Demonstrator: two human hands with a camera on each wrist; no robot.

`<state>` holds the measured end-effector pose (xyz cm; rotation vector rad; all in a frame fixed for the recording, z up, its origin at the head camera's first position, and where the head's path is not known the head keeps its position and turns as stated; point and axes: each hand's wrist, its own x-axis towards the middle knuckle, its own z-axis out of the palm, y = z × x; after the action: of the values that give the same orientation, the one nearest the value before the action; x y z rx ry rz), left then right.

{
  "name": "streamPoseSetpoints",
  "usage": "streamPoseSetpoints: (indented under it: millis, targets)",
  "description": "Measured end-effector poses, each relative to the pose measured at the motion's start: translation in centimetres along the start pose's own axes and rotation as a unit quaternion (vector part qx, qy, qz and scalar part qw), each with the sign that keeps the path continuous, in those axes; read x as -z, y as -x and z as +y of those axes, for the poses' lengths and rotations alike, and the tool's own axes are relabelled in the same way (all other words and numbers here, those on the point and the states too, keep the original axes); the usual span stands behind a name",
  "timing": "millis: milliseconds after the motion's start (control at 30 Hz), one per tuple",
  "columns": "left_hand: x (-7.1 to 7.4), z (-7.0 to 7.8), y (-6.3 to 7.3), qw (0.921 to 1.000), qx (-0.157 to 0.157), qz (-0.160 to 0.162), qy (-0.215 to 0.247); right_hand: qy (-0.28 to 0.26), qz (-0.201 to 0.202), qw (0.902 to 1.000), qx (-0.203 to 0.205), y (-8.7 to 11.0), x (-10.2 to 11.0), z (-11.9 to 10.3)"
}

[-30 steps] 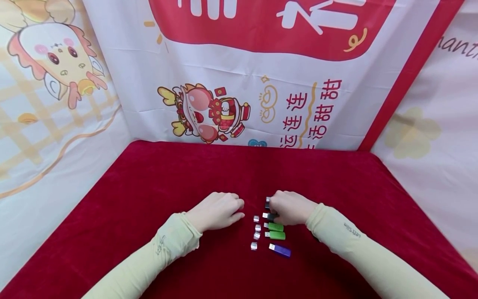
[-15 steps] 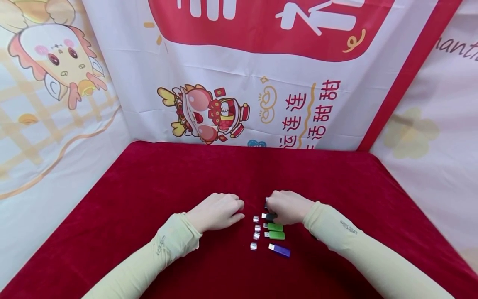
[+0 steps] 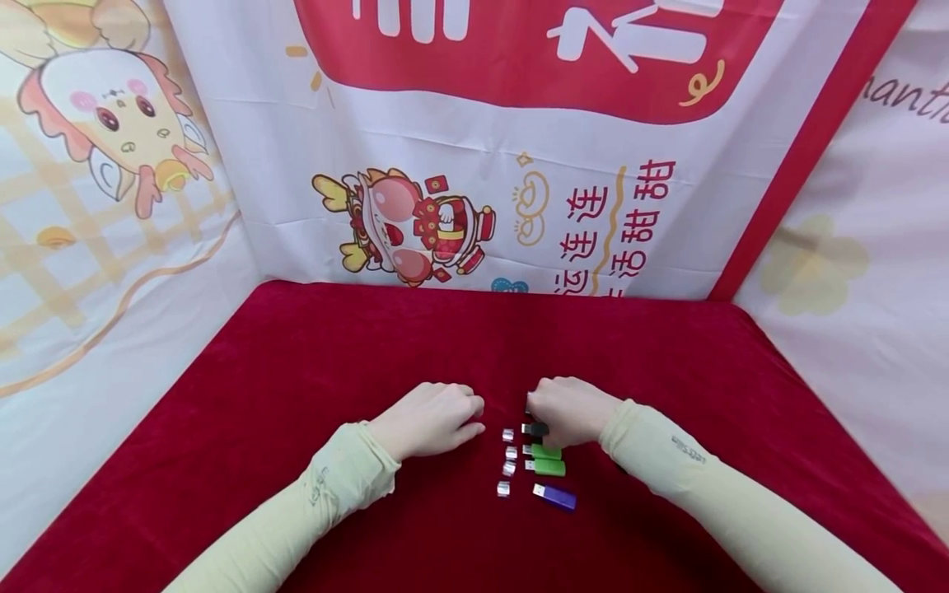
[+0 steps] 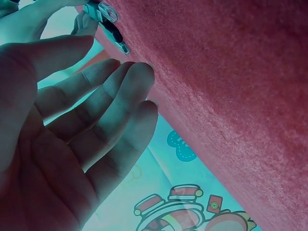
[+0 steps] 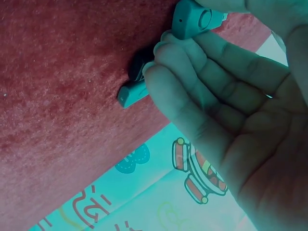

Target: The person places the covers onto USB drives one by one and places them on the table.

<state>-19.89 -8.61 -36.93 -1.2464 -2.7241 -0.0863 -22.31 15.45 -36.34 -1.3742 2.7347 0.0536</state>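
In the head view my right hand (image 3: pixel 571 412) reaches down over the far end of a row of USB flash drives, fingers curled. Its thumb and forefinger lie at either side of a USB flash drive (image 5: pixel 190 20) in the right wrist view; two more drives poke out beyond the fingertips. The black drive (image 3: pixel 530 429) shows partly under this hand, with a green drive (image 3: pixel 546 452) right beside the thumb. The farthest drive is mostly hidden. My left hand (image 3: pixel 433 418) holds nothing; its fingers are loosely bent, left of the row.
Several small shiny silver pieces (image 3: pixel 508 452) form a column left of the drives. Nearer me lie another green drive (image 3: pixel 547 468) and a purple drive (image 3: pixel 556 497). A dark red cloth (image 3: pixel 371 329) covers the table, with printed fabric walls (image 3: pixel 282 206) around it.
My right hand has shifted slightly left, covering more of the farthest drive. The upper green drive now sits straighter. My left hand has stayed where it was.
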Motion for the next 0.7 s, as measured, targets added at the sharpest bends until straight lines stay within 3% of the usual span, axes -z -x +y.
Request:
streamPoseSetpoints:
  millis: [267, 700]
  targets:
    - [0.1, 0.0, 0.0, 1.0000, 0.004, -0.005, 0.003, -0.063, 0.032, 0.9975, 0.004, 1.0, -0.1, 0.5]
    - [0.0, 0.1, 0.0, 1.0000, 0.002, -0.006, 0.001, -0.112, 0.138, 0.9841, 0.007, 2.9, 1.2, 0.8]
